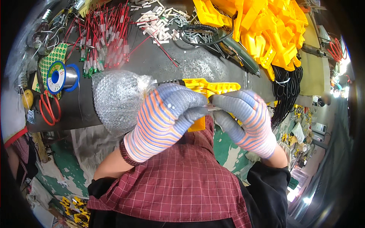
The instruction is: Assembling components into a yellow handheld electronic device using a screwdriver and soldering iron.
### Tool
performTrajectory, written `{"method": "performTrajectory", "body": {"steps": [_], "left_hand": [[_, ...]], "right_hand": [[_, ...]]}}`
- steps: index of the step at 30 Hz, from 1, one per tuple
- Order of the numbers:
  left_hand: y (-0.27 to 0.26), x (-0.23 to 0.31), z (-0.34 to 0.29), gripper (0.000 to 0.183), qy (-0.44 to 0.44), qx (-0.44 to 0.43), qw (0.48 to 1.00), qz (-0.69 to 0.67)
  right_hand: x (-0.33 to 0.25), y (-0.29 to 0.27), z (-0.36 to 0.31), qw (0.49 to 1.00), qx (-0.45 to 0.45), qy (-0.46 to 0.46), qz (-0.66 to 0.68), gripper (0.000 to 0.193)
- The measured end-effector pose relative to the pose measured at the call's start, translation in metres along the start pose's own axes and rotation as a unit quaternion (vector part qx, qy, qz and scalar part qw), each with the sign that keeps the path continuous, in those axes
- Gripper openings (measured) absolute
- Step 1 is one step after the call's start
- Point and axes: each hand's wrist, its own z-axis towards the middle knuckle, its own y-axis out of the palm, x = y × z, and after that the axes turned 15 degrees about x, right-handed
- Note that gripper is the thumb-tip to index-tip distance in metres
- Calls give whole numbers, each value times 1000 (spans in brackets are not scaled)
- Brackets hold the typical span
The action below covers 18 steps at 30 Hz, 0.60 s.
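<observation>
My left hand (163,117) and my right hand (249,119) wear striped knit gloves with grey coated fingers. Their fingertips meet in a pinch over a yellow plastic housing (213,86) at the near table edge. A small thin piece shows between the fingertips, too hidden to name. Part of the housing, its lower end (197,124) included, appears below my fingers, and a black cord sleeve (171,81) runs to it from the left. Beside my left hand lies a bubble-wrap bundle (118,100).
Red wires (104,34), white sleeves (156,22) and a heap of yellow housings (266,30) fill the far side. A green electric screwdriver (239,53) lies before the heap, near black cables (287,87). Left stand a solder spool (70,78) and red-handled scissors (48,108).
</observation>
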Motion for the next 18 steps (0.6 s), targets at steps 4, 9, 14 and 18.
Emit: {"method": "performTrajectory", "body": {"steps": [4,9,14,18], "left_hand": [[7,-5,-3,23,52,30,998,12],[3,-12,-5,22,71,11,997,40],[2,-10,-2,18,28,-2,999,18],[3,-12,-4,17,37,4,999,10]], "right_hand": [[4,5,-10,964,-40,187,186,16],[7,6,-17,894,-58,341,284,14],[10,7,-15,935,-46,269,225,16],[10,11,-14,955,-39,235,178,14]]}}
